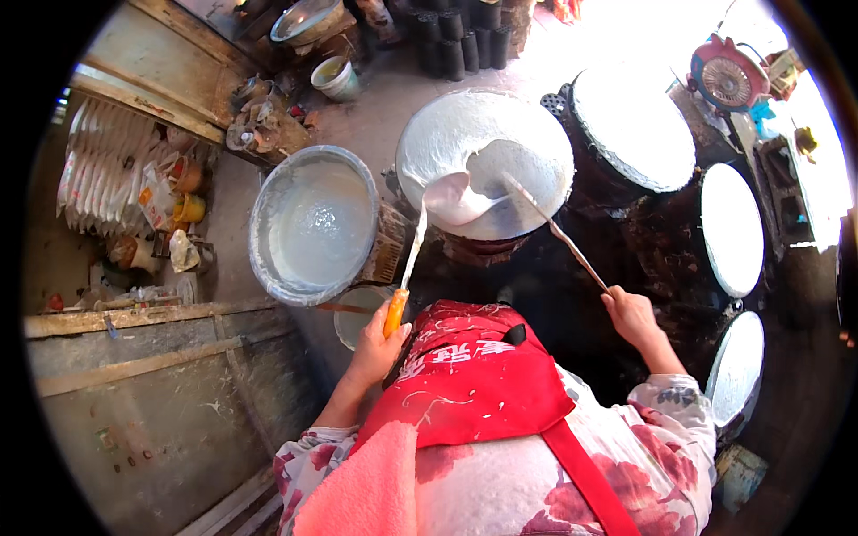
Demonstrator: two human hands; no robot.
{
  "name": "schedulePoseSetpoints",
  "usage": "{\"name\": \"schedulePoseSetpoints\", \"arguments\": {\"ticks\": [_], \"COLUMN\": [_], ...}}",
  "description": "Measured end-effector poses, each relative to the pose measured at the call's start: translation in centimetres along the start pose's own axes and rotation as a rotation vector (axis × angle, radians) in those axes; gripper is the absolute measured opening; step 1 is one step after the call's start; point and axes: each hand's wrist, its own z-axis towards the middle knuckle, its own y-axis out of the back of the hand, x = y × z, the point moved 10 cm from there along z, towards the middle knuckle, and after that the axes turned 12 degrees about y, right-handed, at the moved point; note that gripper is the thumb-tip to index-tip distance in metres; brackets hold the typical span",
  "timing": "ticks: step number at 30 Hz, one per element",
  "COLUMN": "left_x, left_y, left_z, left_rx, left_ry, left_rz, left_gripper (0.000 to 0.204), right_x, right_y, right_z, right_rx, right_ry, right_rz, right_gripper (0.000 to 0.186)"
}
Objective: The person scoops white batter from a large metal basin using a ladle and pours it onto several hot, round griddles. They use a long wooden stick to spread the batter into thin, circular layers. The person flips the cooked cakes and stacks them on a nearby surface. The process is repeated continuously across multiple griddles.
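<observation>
My left hand [375, 353] grips the orange handle of a batter-coated ladle [396, 313]. The ladle's bowl rests at the near left part of a round griddle [541, 170], with white batter [483, 212] by its lip. More batter coats the griddle's far and left side, while a greyer patch shows at its middle and right. Closed around a thin stick-like spreader [581, 257] is my right hand [632, 314]; the tool's far end reaches onto the griddle, its exact shape unclear. Left of the griddle stands a large bucket [254, 223] of pale batter.
Several more round griddles [733, 230] with white tops curve along the right. A small red fan [726, 73] stands at the far right. Black coal cylinders [451, 55] and a small bucket [336, 80] are at the back. A wooden-edged counter [170, 402] borders the left.
</observation>
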Motion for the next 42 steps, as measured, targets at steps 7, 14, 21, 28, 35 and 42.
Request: {"name": "schedulePoseSetpoints", "arguments": {"ticks": [7, 14, 21, 28, 35, 42], "left_x": [-1.7, -3.3, -2.9, -2.5, -2.8, -3.3], "left_y": [2.3, 3.4, 2.6, 2.8, 1.2, 0.0], "left_z": [2.6, 2.8, 2.3, 2.6, 3.5, 3.9], "left_rx": [0.013, 0.222, 0.256, 0.249, 0.272, 0.269], "left_ry": [0.043, 0.043, 0.05, 0.092, 0.172, 0.213], "left_rz": [-0.365, -0.62, -0.649, -0.636, -0.655, -0.636], "left_gripper": [0.04, 0.034, 0.029, 0.034, 0.033, 0.031], "right_x": [14.5, 13.0, 18.0, 8.0, 7.8, 9.1], "right_y": [-9.4, -12.8, -11.1, -11.5, -9.9, -8.9], "right_z": [11.0, 8.3, 8.5, 3.2, 3.9, 4.4], "right_rx": [-0.092, -0.166, -0.199, -0.287, -0.234, -0.051], "right_ry": [-0.099, -0.384, -0.139, -0.567, -0.257, -0.058], "right_rz": [0.614, 0.891, 0.421, 0.825, 0.407, 0.338], "right_gripper": [0.033, 0.033, 0.033, 0.032, 0.033, 0.033]}}
